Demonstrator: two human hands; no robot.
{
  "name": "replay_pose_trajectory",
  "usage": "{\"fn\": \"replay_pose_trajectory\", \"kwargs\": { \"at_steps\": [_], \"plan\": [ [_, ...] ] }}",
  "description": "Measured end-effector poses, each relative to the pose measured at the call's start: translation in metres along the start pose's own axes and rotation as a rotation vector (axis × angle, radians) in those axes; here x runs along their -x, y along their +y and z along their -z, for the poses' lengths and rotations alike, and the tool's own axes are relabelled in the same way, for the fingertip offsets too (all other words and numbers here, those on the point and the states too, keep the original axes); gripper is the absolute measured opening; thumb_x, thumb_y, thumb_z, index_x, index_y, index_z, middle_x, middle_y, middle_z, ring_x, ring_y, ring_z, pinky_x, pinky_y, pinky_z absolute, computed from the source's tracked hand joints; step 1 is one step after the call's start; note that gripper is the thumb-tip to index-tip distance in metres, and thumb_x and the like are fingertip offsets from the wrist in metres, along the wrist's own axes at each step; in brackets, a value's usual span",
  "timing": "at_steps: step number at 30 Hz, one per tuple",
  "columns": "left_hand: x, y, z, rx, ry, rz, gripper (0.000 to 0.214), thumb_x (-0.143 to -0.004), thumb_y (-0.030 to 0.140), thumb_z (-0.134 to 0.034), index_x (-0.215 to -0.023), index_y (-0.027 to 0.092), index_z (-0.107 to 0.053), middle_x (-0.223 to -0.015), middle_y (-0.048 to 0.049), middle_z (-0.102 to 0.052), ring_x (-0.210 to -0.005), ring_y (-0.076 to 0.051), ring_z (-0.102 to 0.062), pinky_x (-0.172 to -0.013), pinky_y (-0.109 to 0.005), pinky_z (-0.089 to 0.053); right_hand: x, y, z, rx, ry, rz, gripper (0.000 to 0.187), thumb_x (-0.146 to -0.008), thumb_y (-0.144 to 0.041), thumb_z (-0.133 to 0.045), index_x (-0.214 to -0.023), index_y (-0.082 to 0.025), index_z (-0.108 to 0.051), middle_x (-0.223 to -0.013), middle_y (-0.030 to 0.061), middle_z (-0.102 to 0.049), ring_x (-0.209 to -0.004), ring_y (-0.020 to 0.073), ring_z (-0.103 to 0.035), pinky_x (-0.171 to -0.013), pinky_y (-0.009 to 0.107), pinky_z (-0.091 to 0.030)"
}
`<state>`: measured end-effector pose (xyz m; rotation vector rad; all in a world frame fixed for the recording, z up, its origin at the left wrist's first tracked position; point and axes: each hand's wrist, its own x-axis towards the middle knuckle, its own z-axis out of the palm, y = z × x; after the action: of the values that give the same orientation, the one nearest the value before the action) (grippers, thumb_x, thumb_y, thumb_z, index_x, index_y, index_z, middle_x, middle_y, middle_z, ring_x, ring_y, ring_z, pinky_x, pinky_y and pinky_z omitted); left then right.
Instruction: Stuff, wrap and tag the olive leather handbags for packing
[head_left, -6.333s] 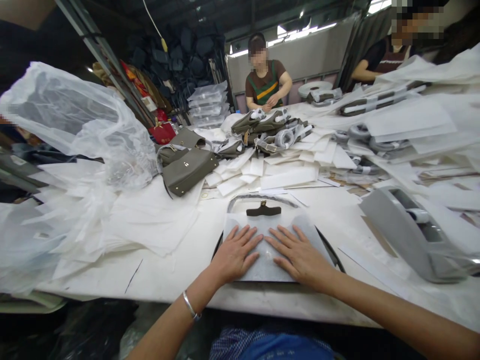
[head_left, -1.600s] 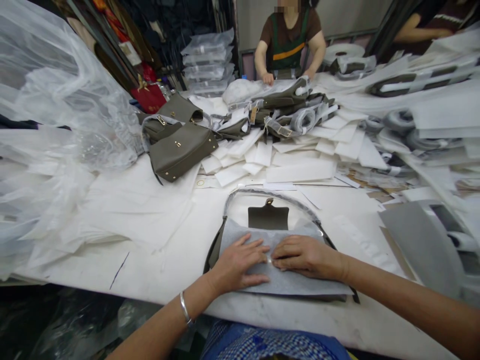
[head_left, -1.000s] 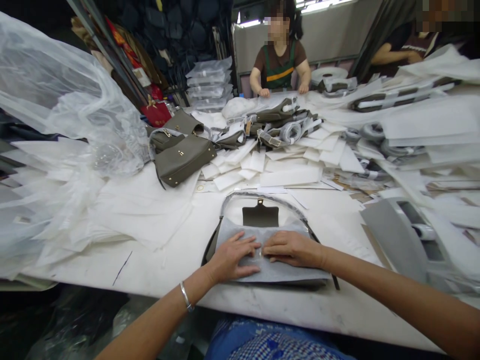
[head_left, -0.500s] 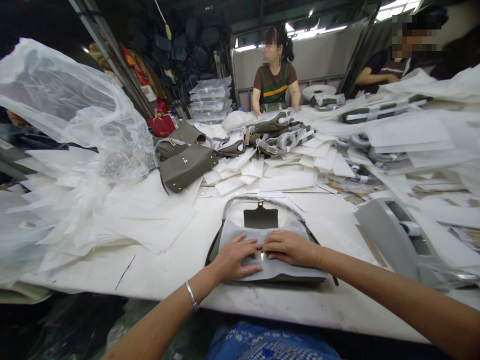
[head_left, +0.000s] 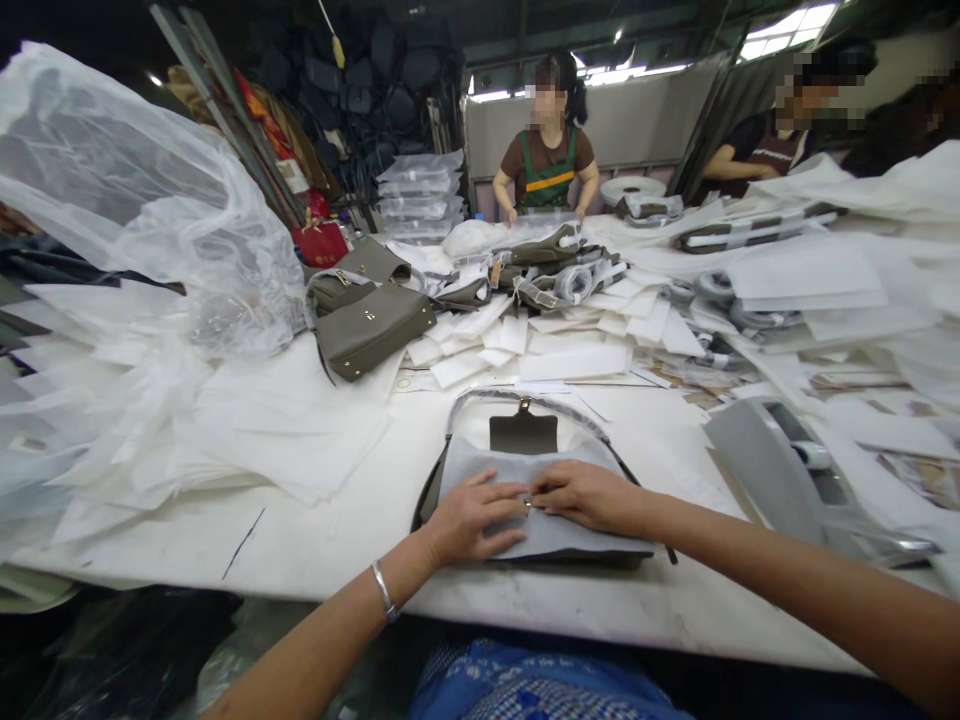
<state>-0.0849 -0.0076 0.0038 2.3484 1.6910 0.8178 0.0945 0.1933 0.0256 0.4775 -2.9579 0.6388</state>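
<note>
A dark olive handbag [head_left: 570,560] lies on the table in front of me, its flap [head_left: 523,434] folded back on the far side. Its handle [head_left: 465,400] is wrapped in clear plastic. A greyish-white sheet of tissue paper [head_left: 472,460] covers the bag's front, and a small metal clasp [head_left: 527,505] shows through it. My left hand [head_left: 476,518] rests flat on the paper left of the clasp, fingers spread. Just right of the clasp, my right hand [head_left: 585,497] has its fingers bent and pinched together at the paper; the fingertips are partly hidden.
Two olive handbags [head_left: 375,325] stand beyond on the left, near stacked white sheets [head_left: 292,430] and a crumpled plastic bag [head_left: 225,220]. A grey wrapped bag [head_left: 765,470] lies on the right. Across the table stands a co-worker [head_left: 551,160]; another person [head_left: 757,155] is at the far right.
My right fingers have drawn together beside the clasp, while my left hand stays nearly in place. The co-worker across the table has drawn the arms in.
</note>
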Motion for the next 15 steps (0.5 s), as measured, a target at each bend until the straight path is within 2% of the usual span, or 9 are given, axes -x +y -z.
{"fn": "replay_pose_trajectory", "kwargs": {
  "at_steps": [3, 6, 9, 11, 13, 15],
  "plan": [
    [0.002, 0.001, 0.001, -0.045, -0.010, -0.070, 0.027, -0.096, 0.034, -0.053, -0.117, 0.025, -0.069, -0.134, -0.0082, -0.064, -0.122, -0.020, -0.061, -0.118, -0.046, -0.031, 0.005, -0.004, 0.002, -0.108, 0.028, -0.047, 0.033, -0.100, -0.029, -0.049, -0.127, -0.023, -0.067, -0.123, 0.0102, -0.066, -0.112, 0.0212, -0.059, -0.099, 0.039, -0.045],
    [0.003, -0.001, 0.004, -0.069, -0.087, -0.069, 0.031, -0.096, 0.037, -0.054, -0.123, 0.030, -0.068, -0.136, -0.0077, -0.061, -0.126, -0.022, -0.057, -0.118, -0.046, -0.032, 0.010, -0.007, 0.002, -0.106, 0.020, -0.039, 0.039, -0.099, -0.034, -0.049, -0.134, -0.021, -0.061, -0.132, 0.0120, -0.062, -0.121, 0.0230, -0.056, -0.106, 0.043, -0.041],
    [0.005, -0.005, 0.010, -0.133, -0.175, -0.040, 0.039, -0.095, 0.047, -0.055, -0.133, 0.037, -0.060, -0.151, -0.0080, -0.046, -0.140, -0.030, -0.042, -0.118, -0.056, -0.026, 0.012, -0.009, -0.001, 0.022, 0.020, -0.127, 0.050, -0.098, -0.044, -0.049, -0.145, -0.024, -0.050, -0.150, 0.0128, -0.047, -0.140, 0.0299, -0.038, -0.117, 0.057, -0.023],
    [0.005, -0.008, 0.012, -0.177, -0.232, -0.020, 0.045, -0.094, 0.053, -0.054, -0.138, 0.041, -0.053, -0.160, -0.0079, -0.033, -0.146, -0.034, -0.031, -0.116, -0.063, -0.022, 0.013, -0.008, -0.003, 0.077, 0.000, -0.214, 0.058, -0.098, -0.051, -0.047, -0.151, -0.027, -0.041, -0.159, 0.0122, -0.034, -0.147, 0.0329, -0.025, -0.118, 0.063, -0.012],
    [0.006, -0.009, 0.014, -0.192, -0.283, -0.001, 0.054, -0.094, 0.057, -0.051, -0.145, 0.039, -0.045, -0.162, -0.0097, -0.028, -0.148, -0.035, -0.026, -0.116, -0.064, -0.021, 0.012, -0.006, -0.005, 0.071, -0.025, -0.272, 0.063, -0.098, -0.056, -0.045, -0.153, -0.027, -0.035, -0.161, 0.0130, -0.029, -0.148, 0.0319, -0.023, -0.118, 0.062, -0.013],
    [0.006, -0.009, 0.014, -0.193, -0.303, 0.023, 0.065, -0.094, 0.060, -0.049, -0.151, 0.033, -0.037, -0.160, -0.0120, -0.032, -0.148, -0.033, -0.027, -0.118, -0.061, -0.020, 0.010, -0.004, -0.006, 0.053, -0.022, -0.306, 0.065, -0.098, -0.057, -0.044, -0.154, -0.025, -0.034, -0.161, 0.0142, -0.029, -0.147, 0.0293, -0.028, -0.119, 0.057, -0.018]
  ]
}}
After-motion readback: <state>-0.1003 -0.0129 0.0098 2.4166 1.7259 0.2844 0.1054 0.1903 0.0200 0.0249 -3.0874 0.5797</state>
